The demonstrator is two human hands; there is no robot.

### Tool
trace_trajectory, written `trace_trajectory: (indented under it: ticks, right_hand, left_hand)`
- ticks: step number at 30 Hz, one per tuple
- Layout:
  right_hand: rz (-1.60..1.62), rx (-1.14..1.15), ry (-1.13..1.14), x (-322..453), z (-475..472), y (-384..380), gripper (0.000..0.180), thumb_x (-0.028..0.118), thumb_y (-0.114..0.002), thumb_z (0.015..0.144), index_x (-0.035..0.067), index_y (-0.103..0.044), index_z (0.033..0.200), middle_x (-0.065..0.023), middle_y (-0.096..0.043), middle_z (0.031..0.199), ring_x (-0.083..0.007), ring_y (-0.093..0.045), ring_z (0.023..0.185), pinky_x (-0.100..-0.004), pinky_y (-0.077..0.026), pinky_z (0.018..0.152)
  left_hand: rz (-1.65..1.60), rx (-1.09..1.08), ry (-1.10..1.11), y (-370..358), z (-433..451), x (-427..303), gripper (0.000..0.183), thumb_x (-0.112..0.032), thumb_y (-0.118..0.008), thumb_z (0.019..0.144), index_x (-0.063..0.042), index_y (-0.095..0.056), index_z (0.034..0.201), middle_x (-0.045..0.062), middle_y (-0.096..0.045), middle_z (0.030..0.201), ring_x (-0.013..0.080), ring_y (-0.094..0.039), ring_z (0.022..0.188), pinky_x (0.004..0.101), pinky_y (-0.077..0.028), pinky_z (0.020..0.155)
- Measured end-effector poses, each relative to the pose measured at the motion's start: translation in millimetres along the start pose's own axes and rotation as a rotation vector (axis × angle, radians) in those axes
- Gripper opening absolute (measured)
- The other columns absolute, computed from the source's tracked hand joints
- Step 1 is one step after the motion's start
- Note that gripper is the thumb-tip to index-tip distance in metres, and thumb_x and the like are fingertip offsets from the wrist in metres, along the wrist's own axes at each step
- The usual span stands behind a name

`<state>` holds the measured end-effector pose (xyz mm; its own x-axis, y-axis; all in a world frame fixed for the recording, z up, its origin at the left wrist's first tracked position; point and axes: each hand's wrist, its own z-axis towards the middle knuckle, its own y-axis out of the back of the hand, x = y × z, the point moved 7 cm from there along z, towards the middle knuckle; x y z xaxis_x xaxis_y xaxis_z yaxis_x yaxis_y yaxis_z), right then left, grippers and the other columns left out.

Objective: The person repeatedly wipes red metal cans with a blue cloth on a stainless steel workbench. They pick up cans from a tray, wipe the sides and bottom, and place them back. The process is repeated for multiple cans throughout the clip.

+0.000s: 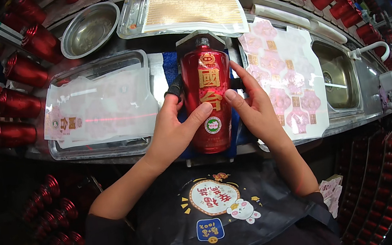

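Note:
A glossy red bottle with gold lettering and a round green-and-white decal lies with its neck away from me on a blue cloth. My left hand holds its left side, the thumb pressed on the front between the gold characters and the decal. Along its right side rests my right hand, thumb and fingers at the bottle's edge. A dark sleeve covers a finger of my left hand. Behind the bottle's neck stands a dark angular rest, partly hidden.
Decal sheets lie on a metal tray at left, and more pink-and-gold decal sheets at right. Farther back are a steel bowl and gold-striped sheets. A sink is at far right. Red bottles line the curved conveyor.

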<state>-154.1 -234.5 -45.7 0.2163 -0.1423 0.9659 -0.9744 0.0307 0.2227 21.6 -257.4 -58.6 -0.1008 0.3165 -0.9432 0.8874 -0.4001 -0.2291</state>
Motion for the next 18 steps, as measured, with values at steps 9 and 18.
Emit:
trace_trajectory:
  ticks: [9,18]
  right_hand:
    - [0.096,0.025,0.038,1.4,2.4,-3.9,0.067,0.021,-0.065,0.101,0.0,-0.032,0.156,-0.0177,-0.048,0.149,-0.0094,-0.065,0.091,-0.0237,-0.054,0.076]
    - [0.178,-0.122,0.04,3.9,24.6,8.1,0.063,0.024,-0.071,0.097,-0.004,-0.045,0.147,-0.0197,-0.059,0.133,-0.0165,-0.063,0.11,-0.0284,-0.051,0.095]
  left_hand:
    - [0.0,-0.025,0.007,-1.4,0.2,4.7,0.057,-0.017,-0.07,0.097,0.0,-0.041,0.143,0.015,-0.056,0.138,0.0186,-0.053,0.128,0.0359,-0.043,0.109]
    - [-0.038,-0.049,-0.072,5.6,14.2,-5.2,0.055,-0.027,-0.073,0.096,0.005,-0.046,0.132,0.016,-0.06,0.13,0.0179,-0.059,0.119,0.0334,-0.05,0.101]
